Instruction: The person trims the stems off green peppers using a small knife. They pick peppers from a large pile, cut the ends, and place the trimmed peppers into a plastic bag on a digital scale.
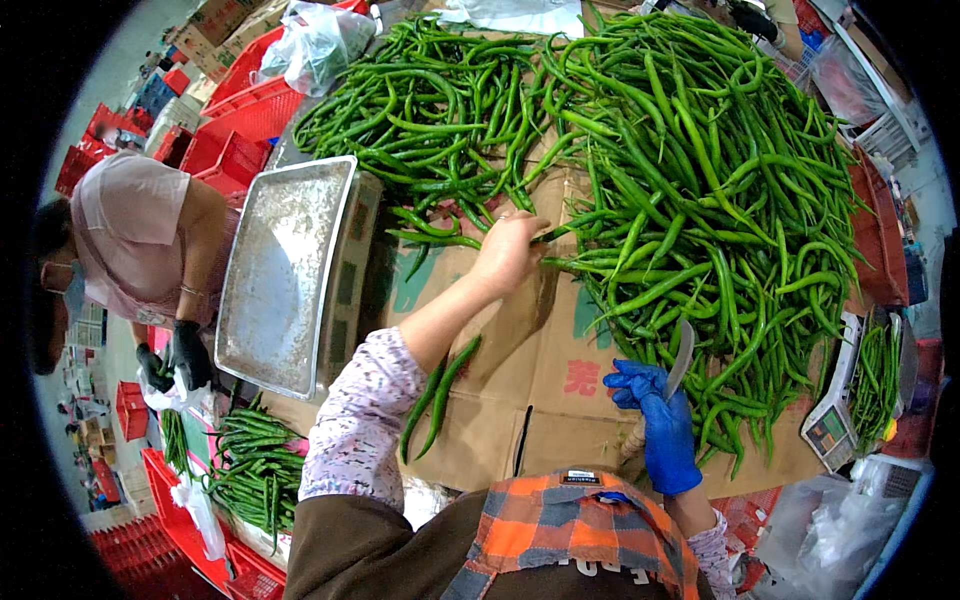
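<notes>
My bare left hand [511,249] reaches over the cardboard, its fingers closed around the end of a green chili pepper [581,224] that lies against the large pile. My right hand [660,420], in a blue glove, grips a knife whose short curved blade [681,358] points up beside the pile's lower edge. The knife's handle is hidden in the glove. The big heap of long green chili peppers [705,172] covers the right side, and a smaller heap [442,112] lies at the far left. Two loose peppers [442,397] rest on the cardboard [487,420] near my left forearm.
A metal-topped platform [281,277] stands at left. Beyond it a person in black gloves [191,356] handles a white plastic bag. Bundled peppers [255,457] lie lower left. At right, a digital scale [829,431] stands by a container of peppers [874,382]. Red crates [232,161] stand behind.
</notes>
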Motion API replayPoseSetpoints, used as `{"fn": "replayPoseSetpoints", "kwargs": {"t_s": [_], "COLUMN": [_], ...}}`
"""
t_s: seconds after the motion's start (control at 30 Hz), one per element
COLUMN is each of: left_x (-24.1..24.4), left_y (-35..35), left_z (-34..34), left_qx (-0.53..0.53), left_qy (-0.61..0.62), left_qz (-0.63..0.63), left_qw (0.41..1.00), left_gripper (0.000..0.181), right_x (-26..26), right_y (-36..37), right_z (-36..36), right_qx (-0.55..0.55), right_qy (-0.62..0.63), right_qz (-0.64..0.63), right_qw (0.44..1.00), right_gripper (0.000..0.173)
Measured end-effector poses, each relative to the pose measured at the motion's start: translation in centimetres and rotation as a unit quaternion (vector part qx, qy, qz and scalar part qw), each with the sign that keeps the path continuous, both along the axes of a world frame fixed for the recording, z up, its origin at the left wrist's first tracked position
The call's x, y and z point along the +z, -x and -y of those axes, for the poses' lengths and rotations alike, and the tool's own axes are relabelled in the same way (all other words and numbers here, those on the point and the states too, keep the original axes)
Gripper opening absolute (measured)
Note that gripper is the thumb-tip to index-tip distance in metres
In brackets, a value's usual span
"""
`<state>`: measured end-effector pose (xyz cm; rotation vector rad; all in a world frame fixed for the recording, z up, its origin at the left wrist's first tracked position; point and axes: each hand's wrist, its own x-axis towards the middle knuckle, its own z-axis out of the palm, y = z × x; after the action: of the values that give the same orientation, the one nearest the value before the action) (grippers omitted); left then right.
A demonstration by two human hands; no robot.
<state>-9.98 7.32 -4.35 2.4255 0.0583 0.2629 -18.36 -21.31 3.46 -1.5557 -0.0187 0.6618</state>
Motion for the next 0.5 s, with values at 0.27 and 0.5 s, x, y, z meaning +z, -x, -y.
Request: {"fn": "replayPoseSetpoints", "kwargs": {"t_s": [0.27, 0.5], "left_x": [2.1, 9.1], "left_y": [-0.1, 7.1], "left_z": [0.6, 6.3], "left_qx": [0.043, -0.161], "left_qy": [-0.079, -0.085], "left_qz": [0.095, 0.290], "left_qw": [0.991, 0.939], "left_gripper": [0.019, 0.032], "right_x": [1.0, 2.8], "right_y": [0.4, -0.3], "right_z": [-0.6, 0.7], "right_qx": [-0.008, -0.041], "right_qy": [0.013, -0.061], "right_qz": [0.036, -0.045], "right_qw": [0.999, 0.996], "right_gripper": [0.032, 0.038]}}
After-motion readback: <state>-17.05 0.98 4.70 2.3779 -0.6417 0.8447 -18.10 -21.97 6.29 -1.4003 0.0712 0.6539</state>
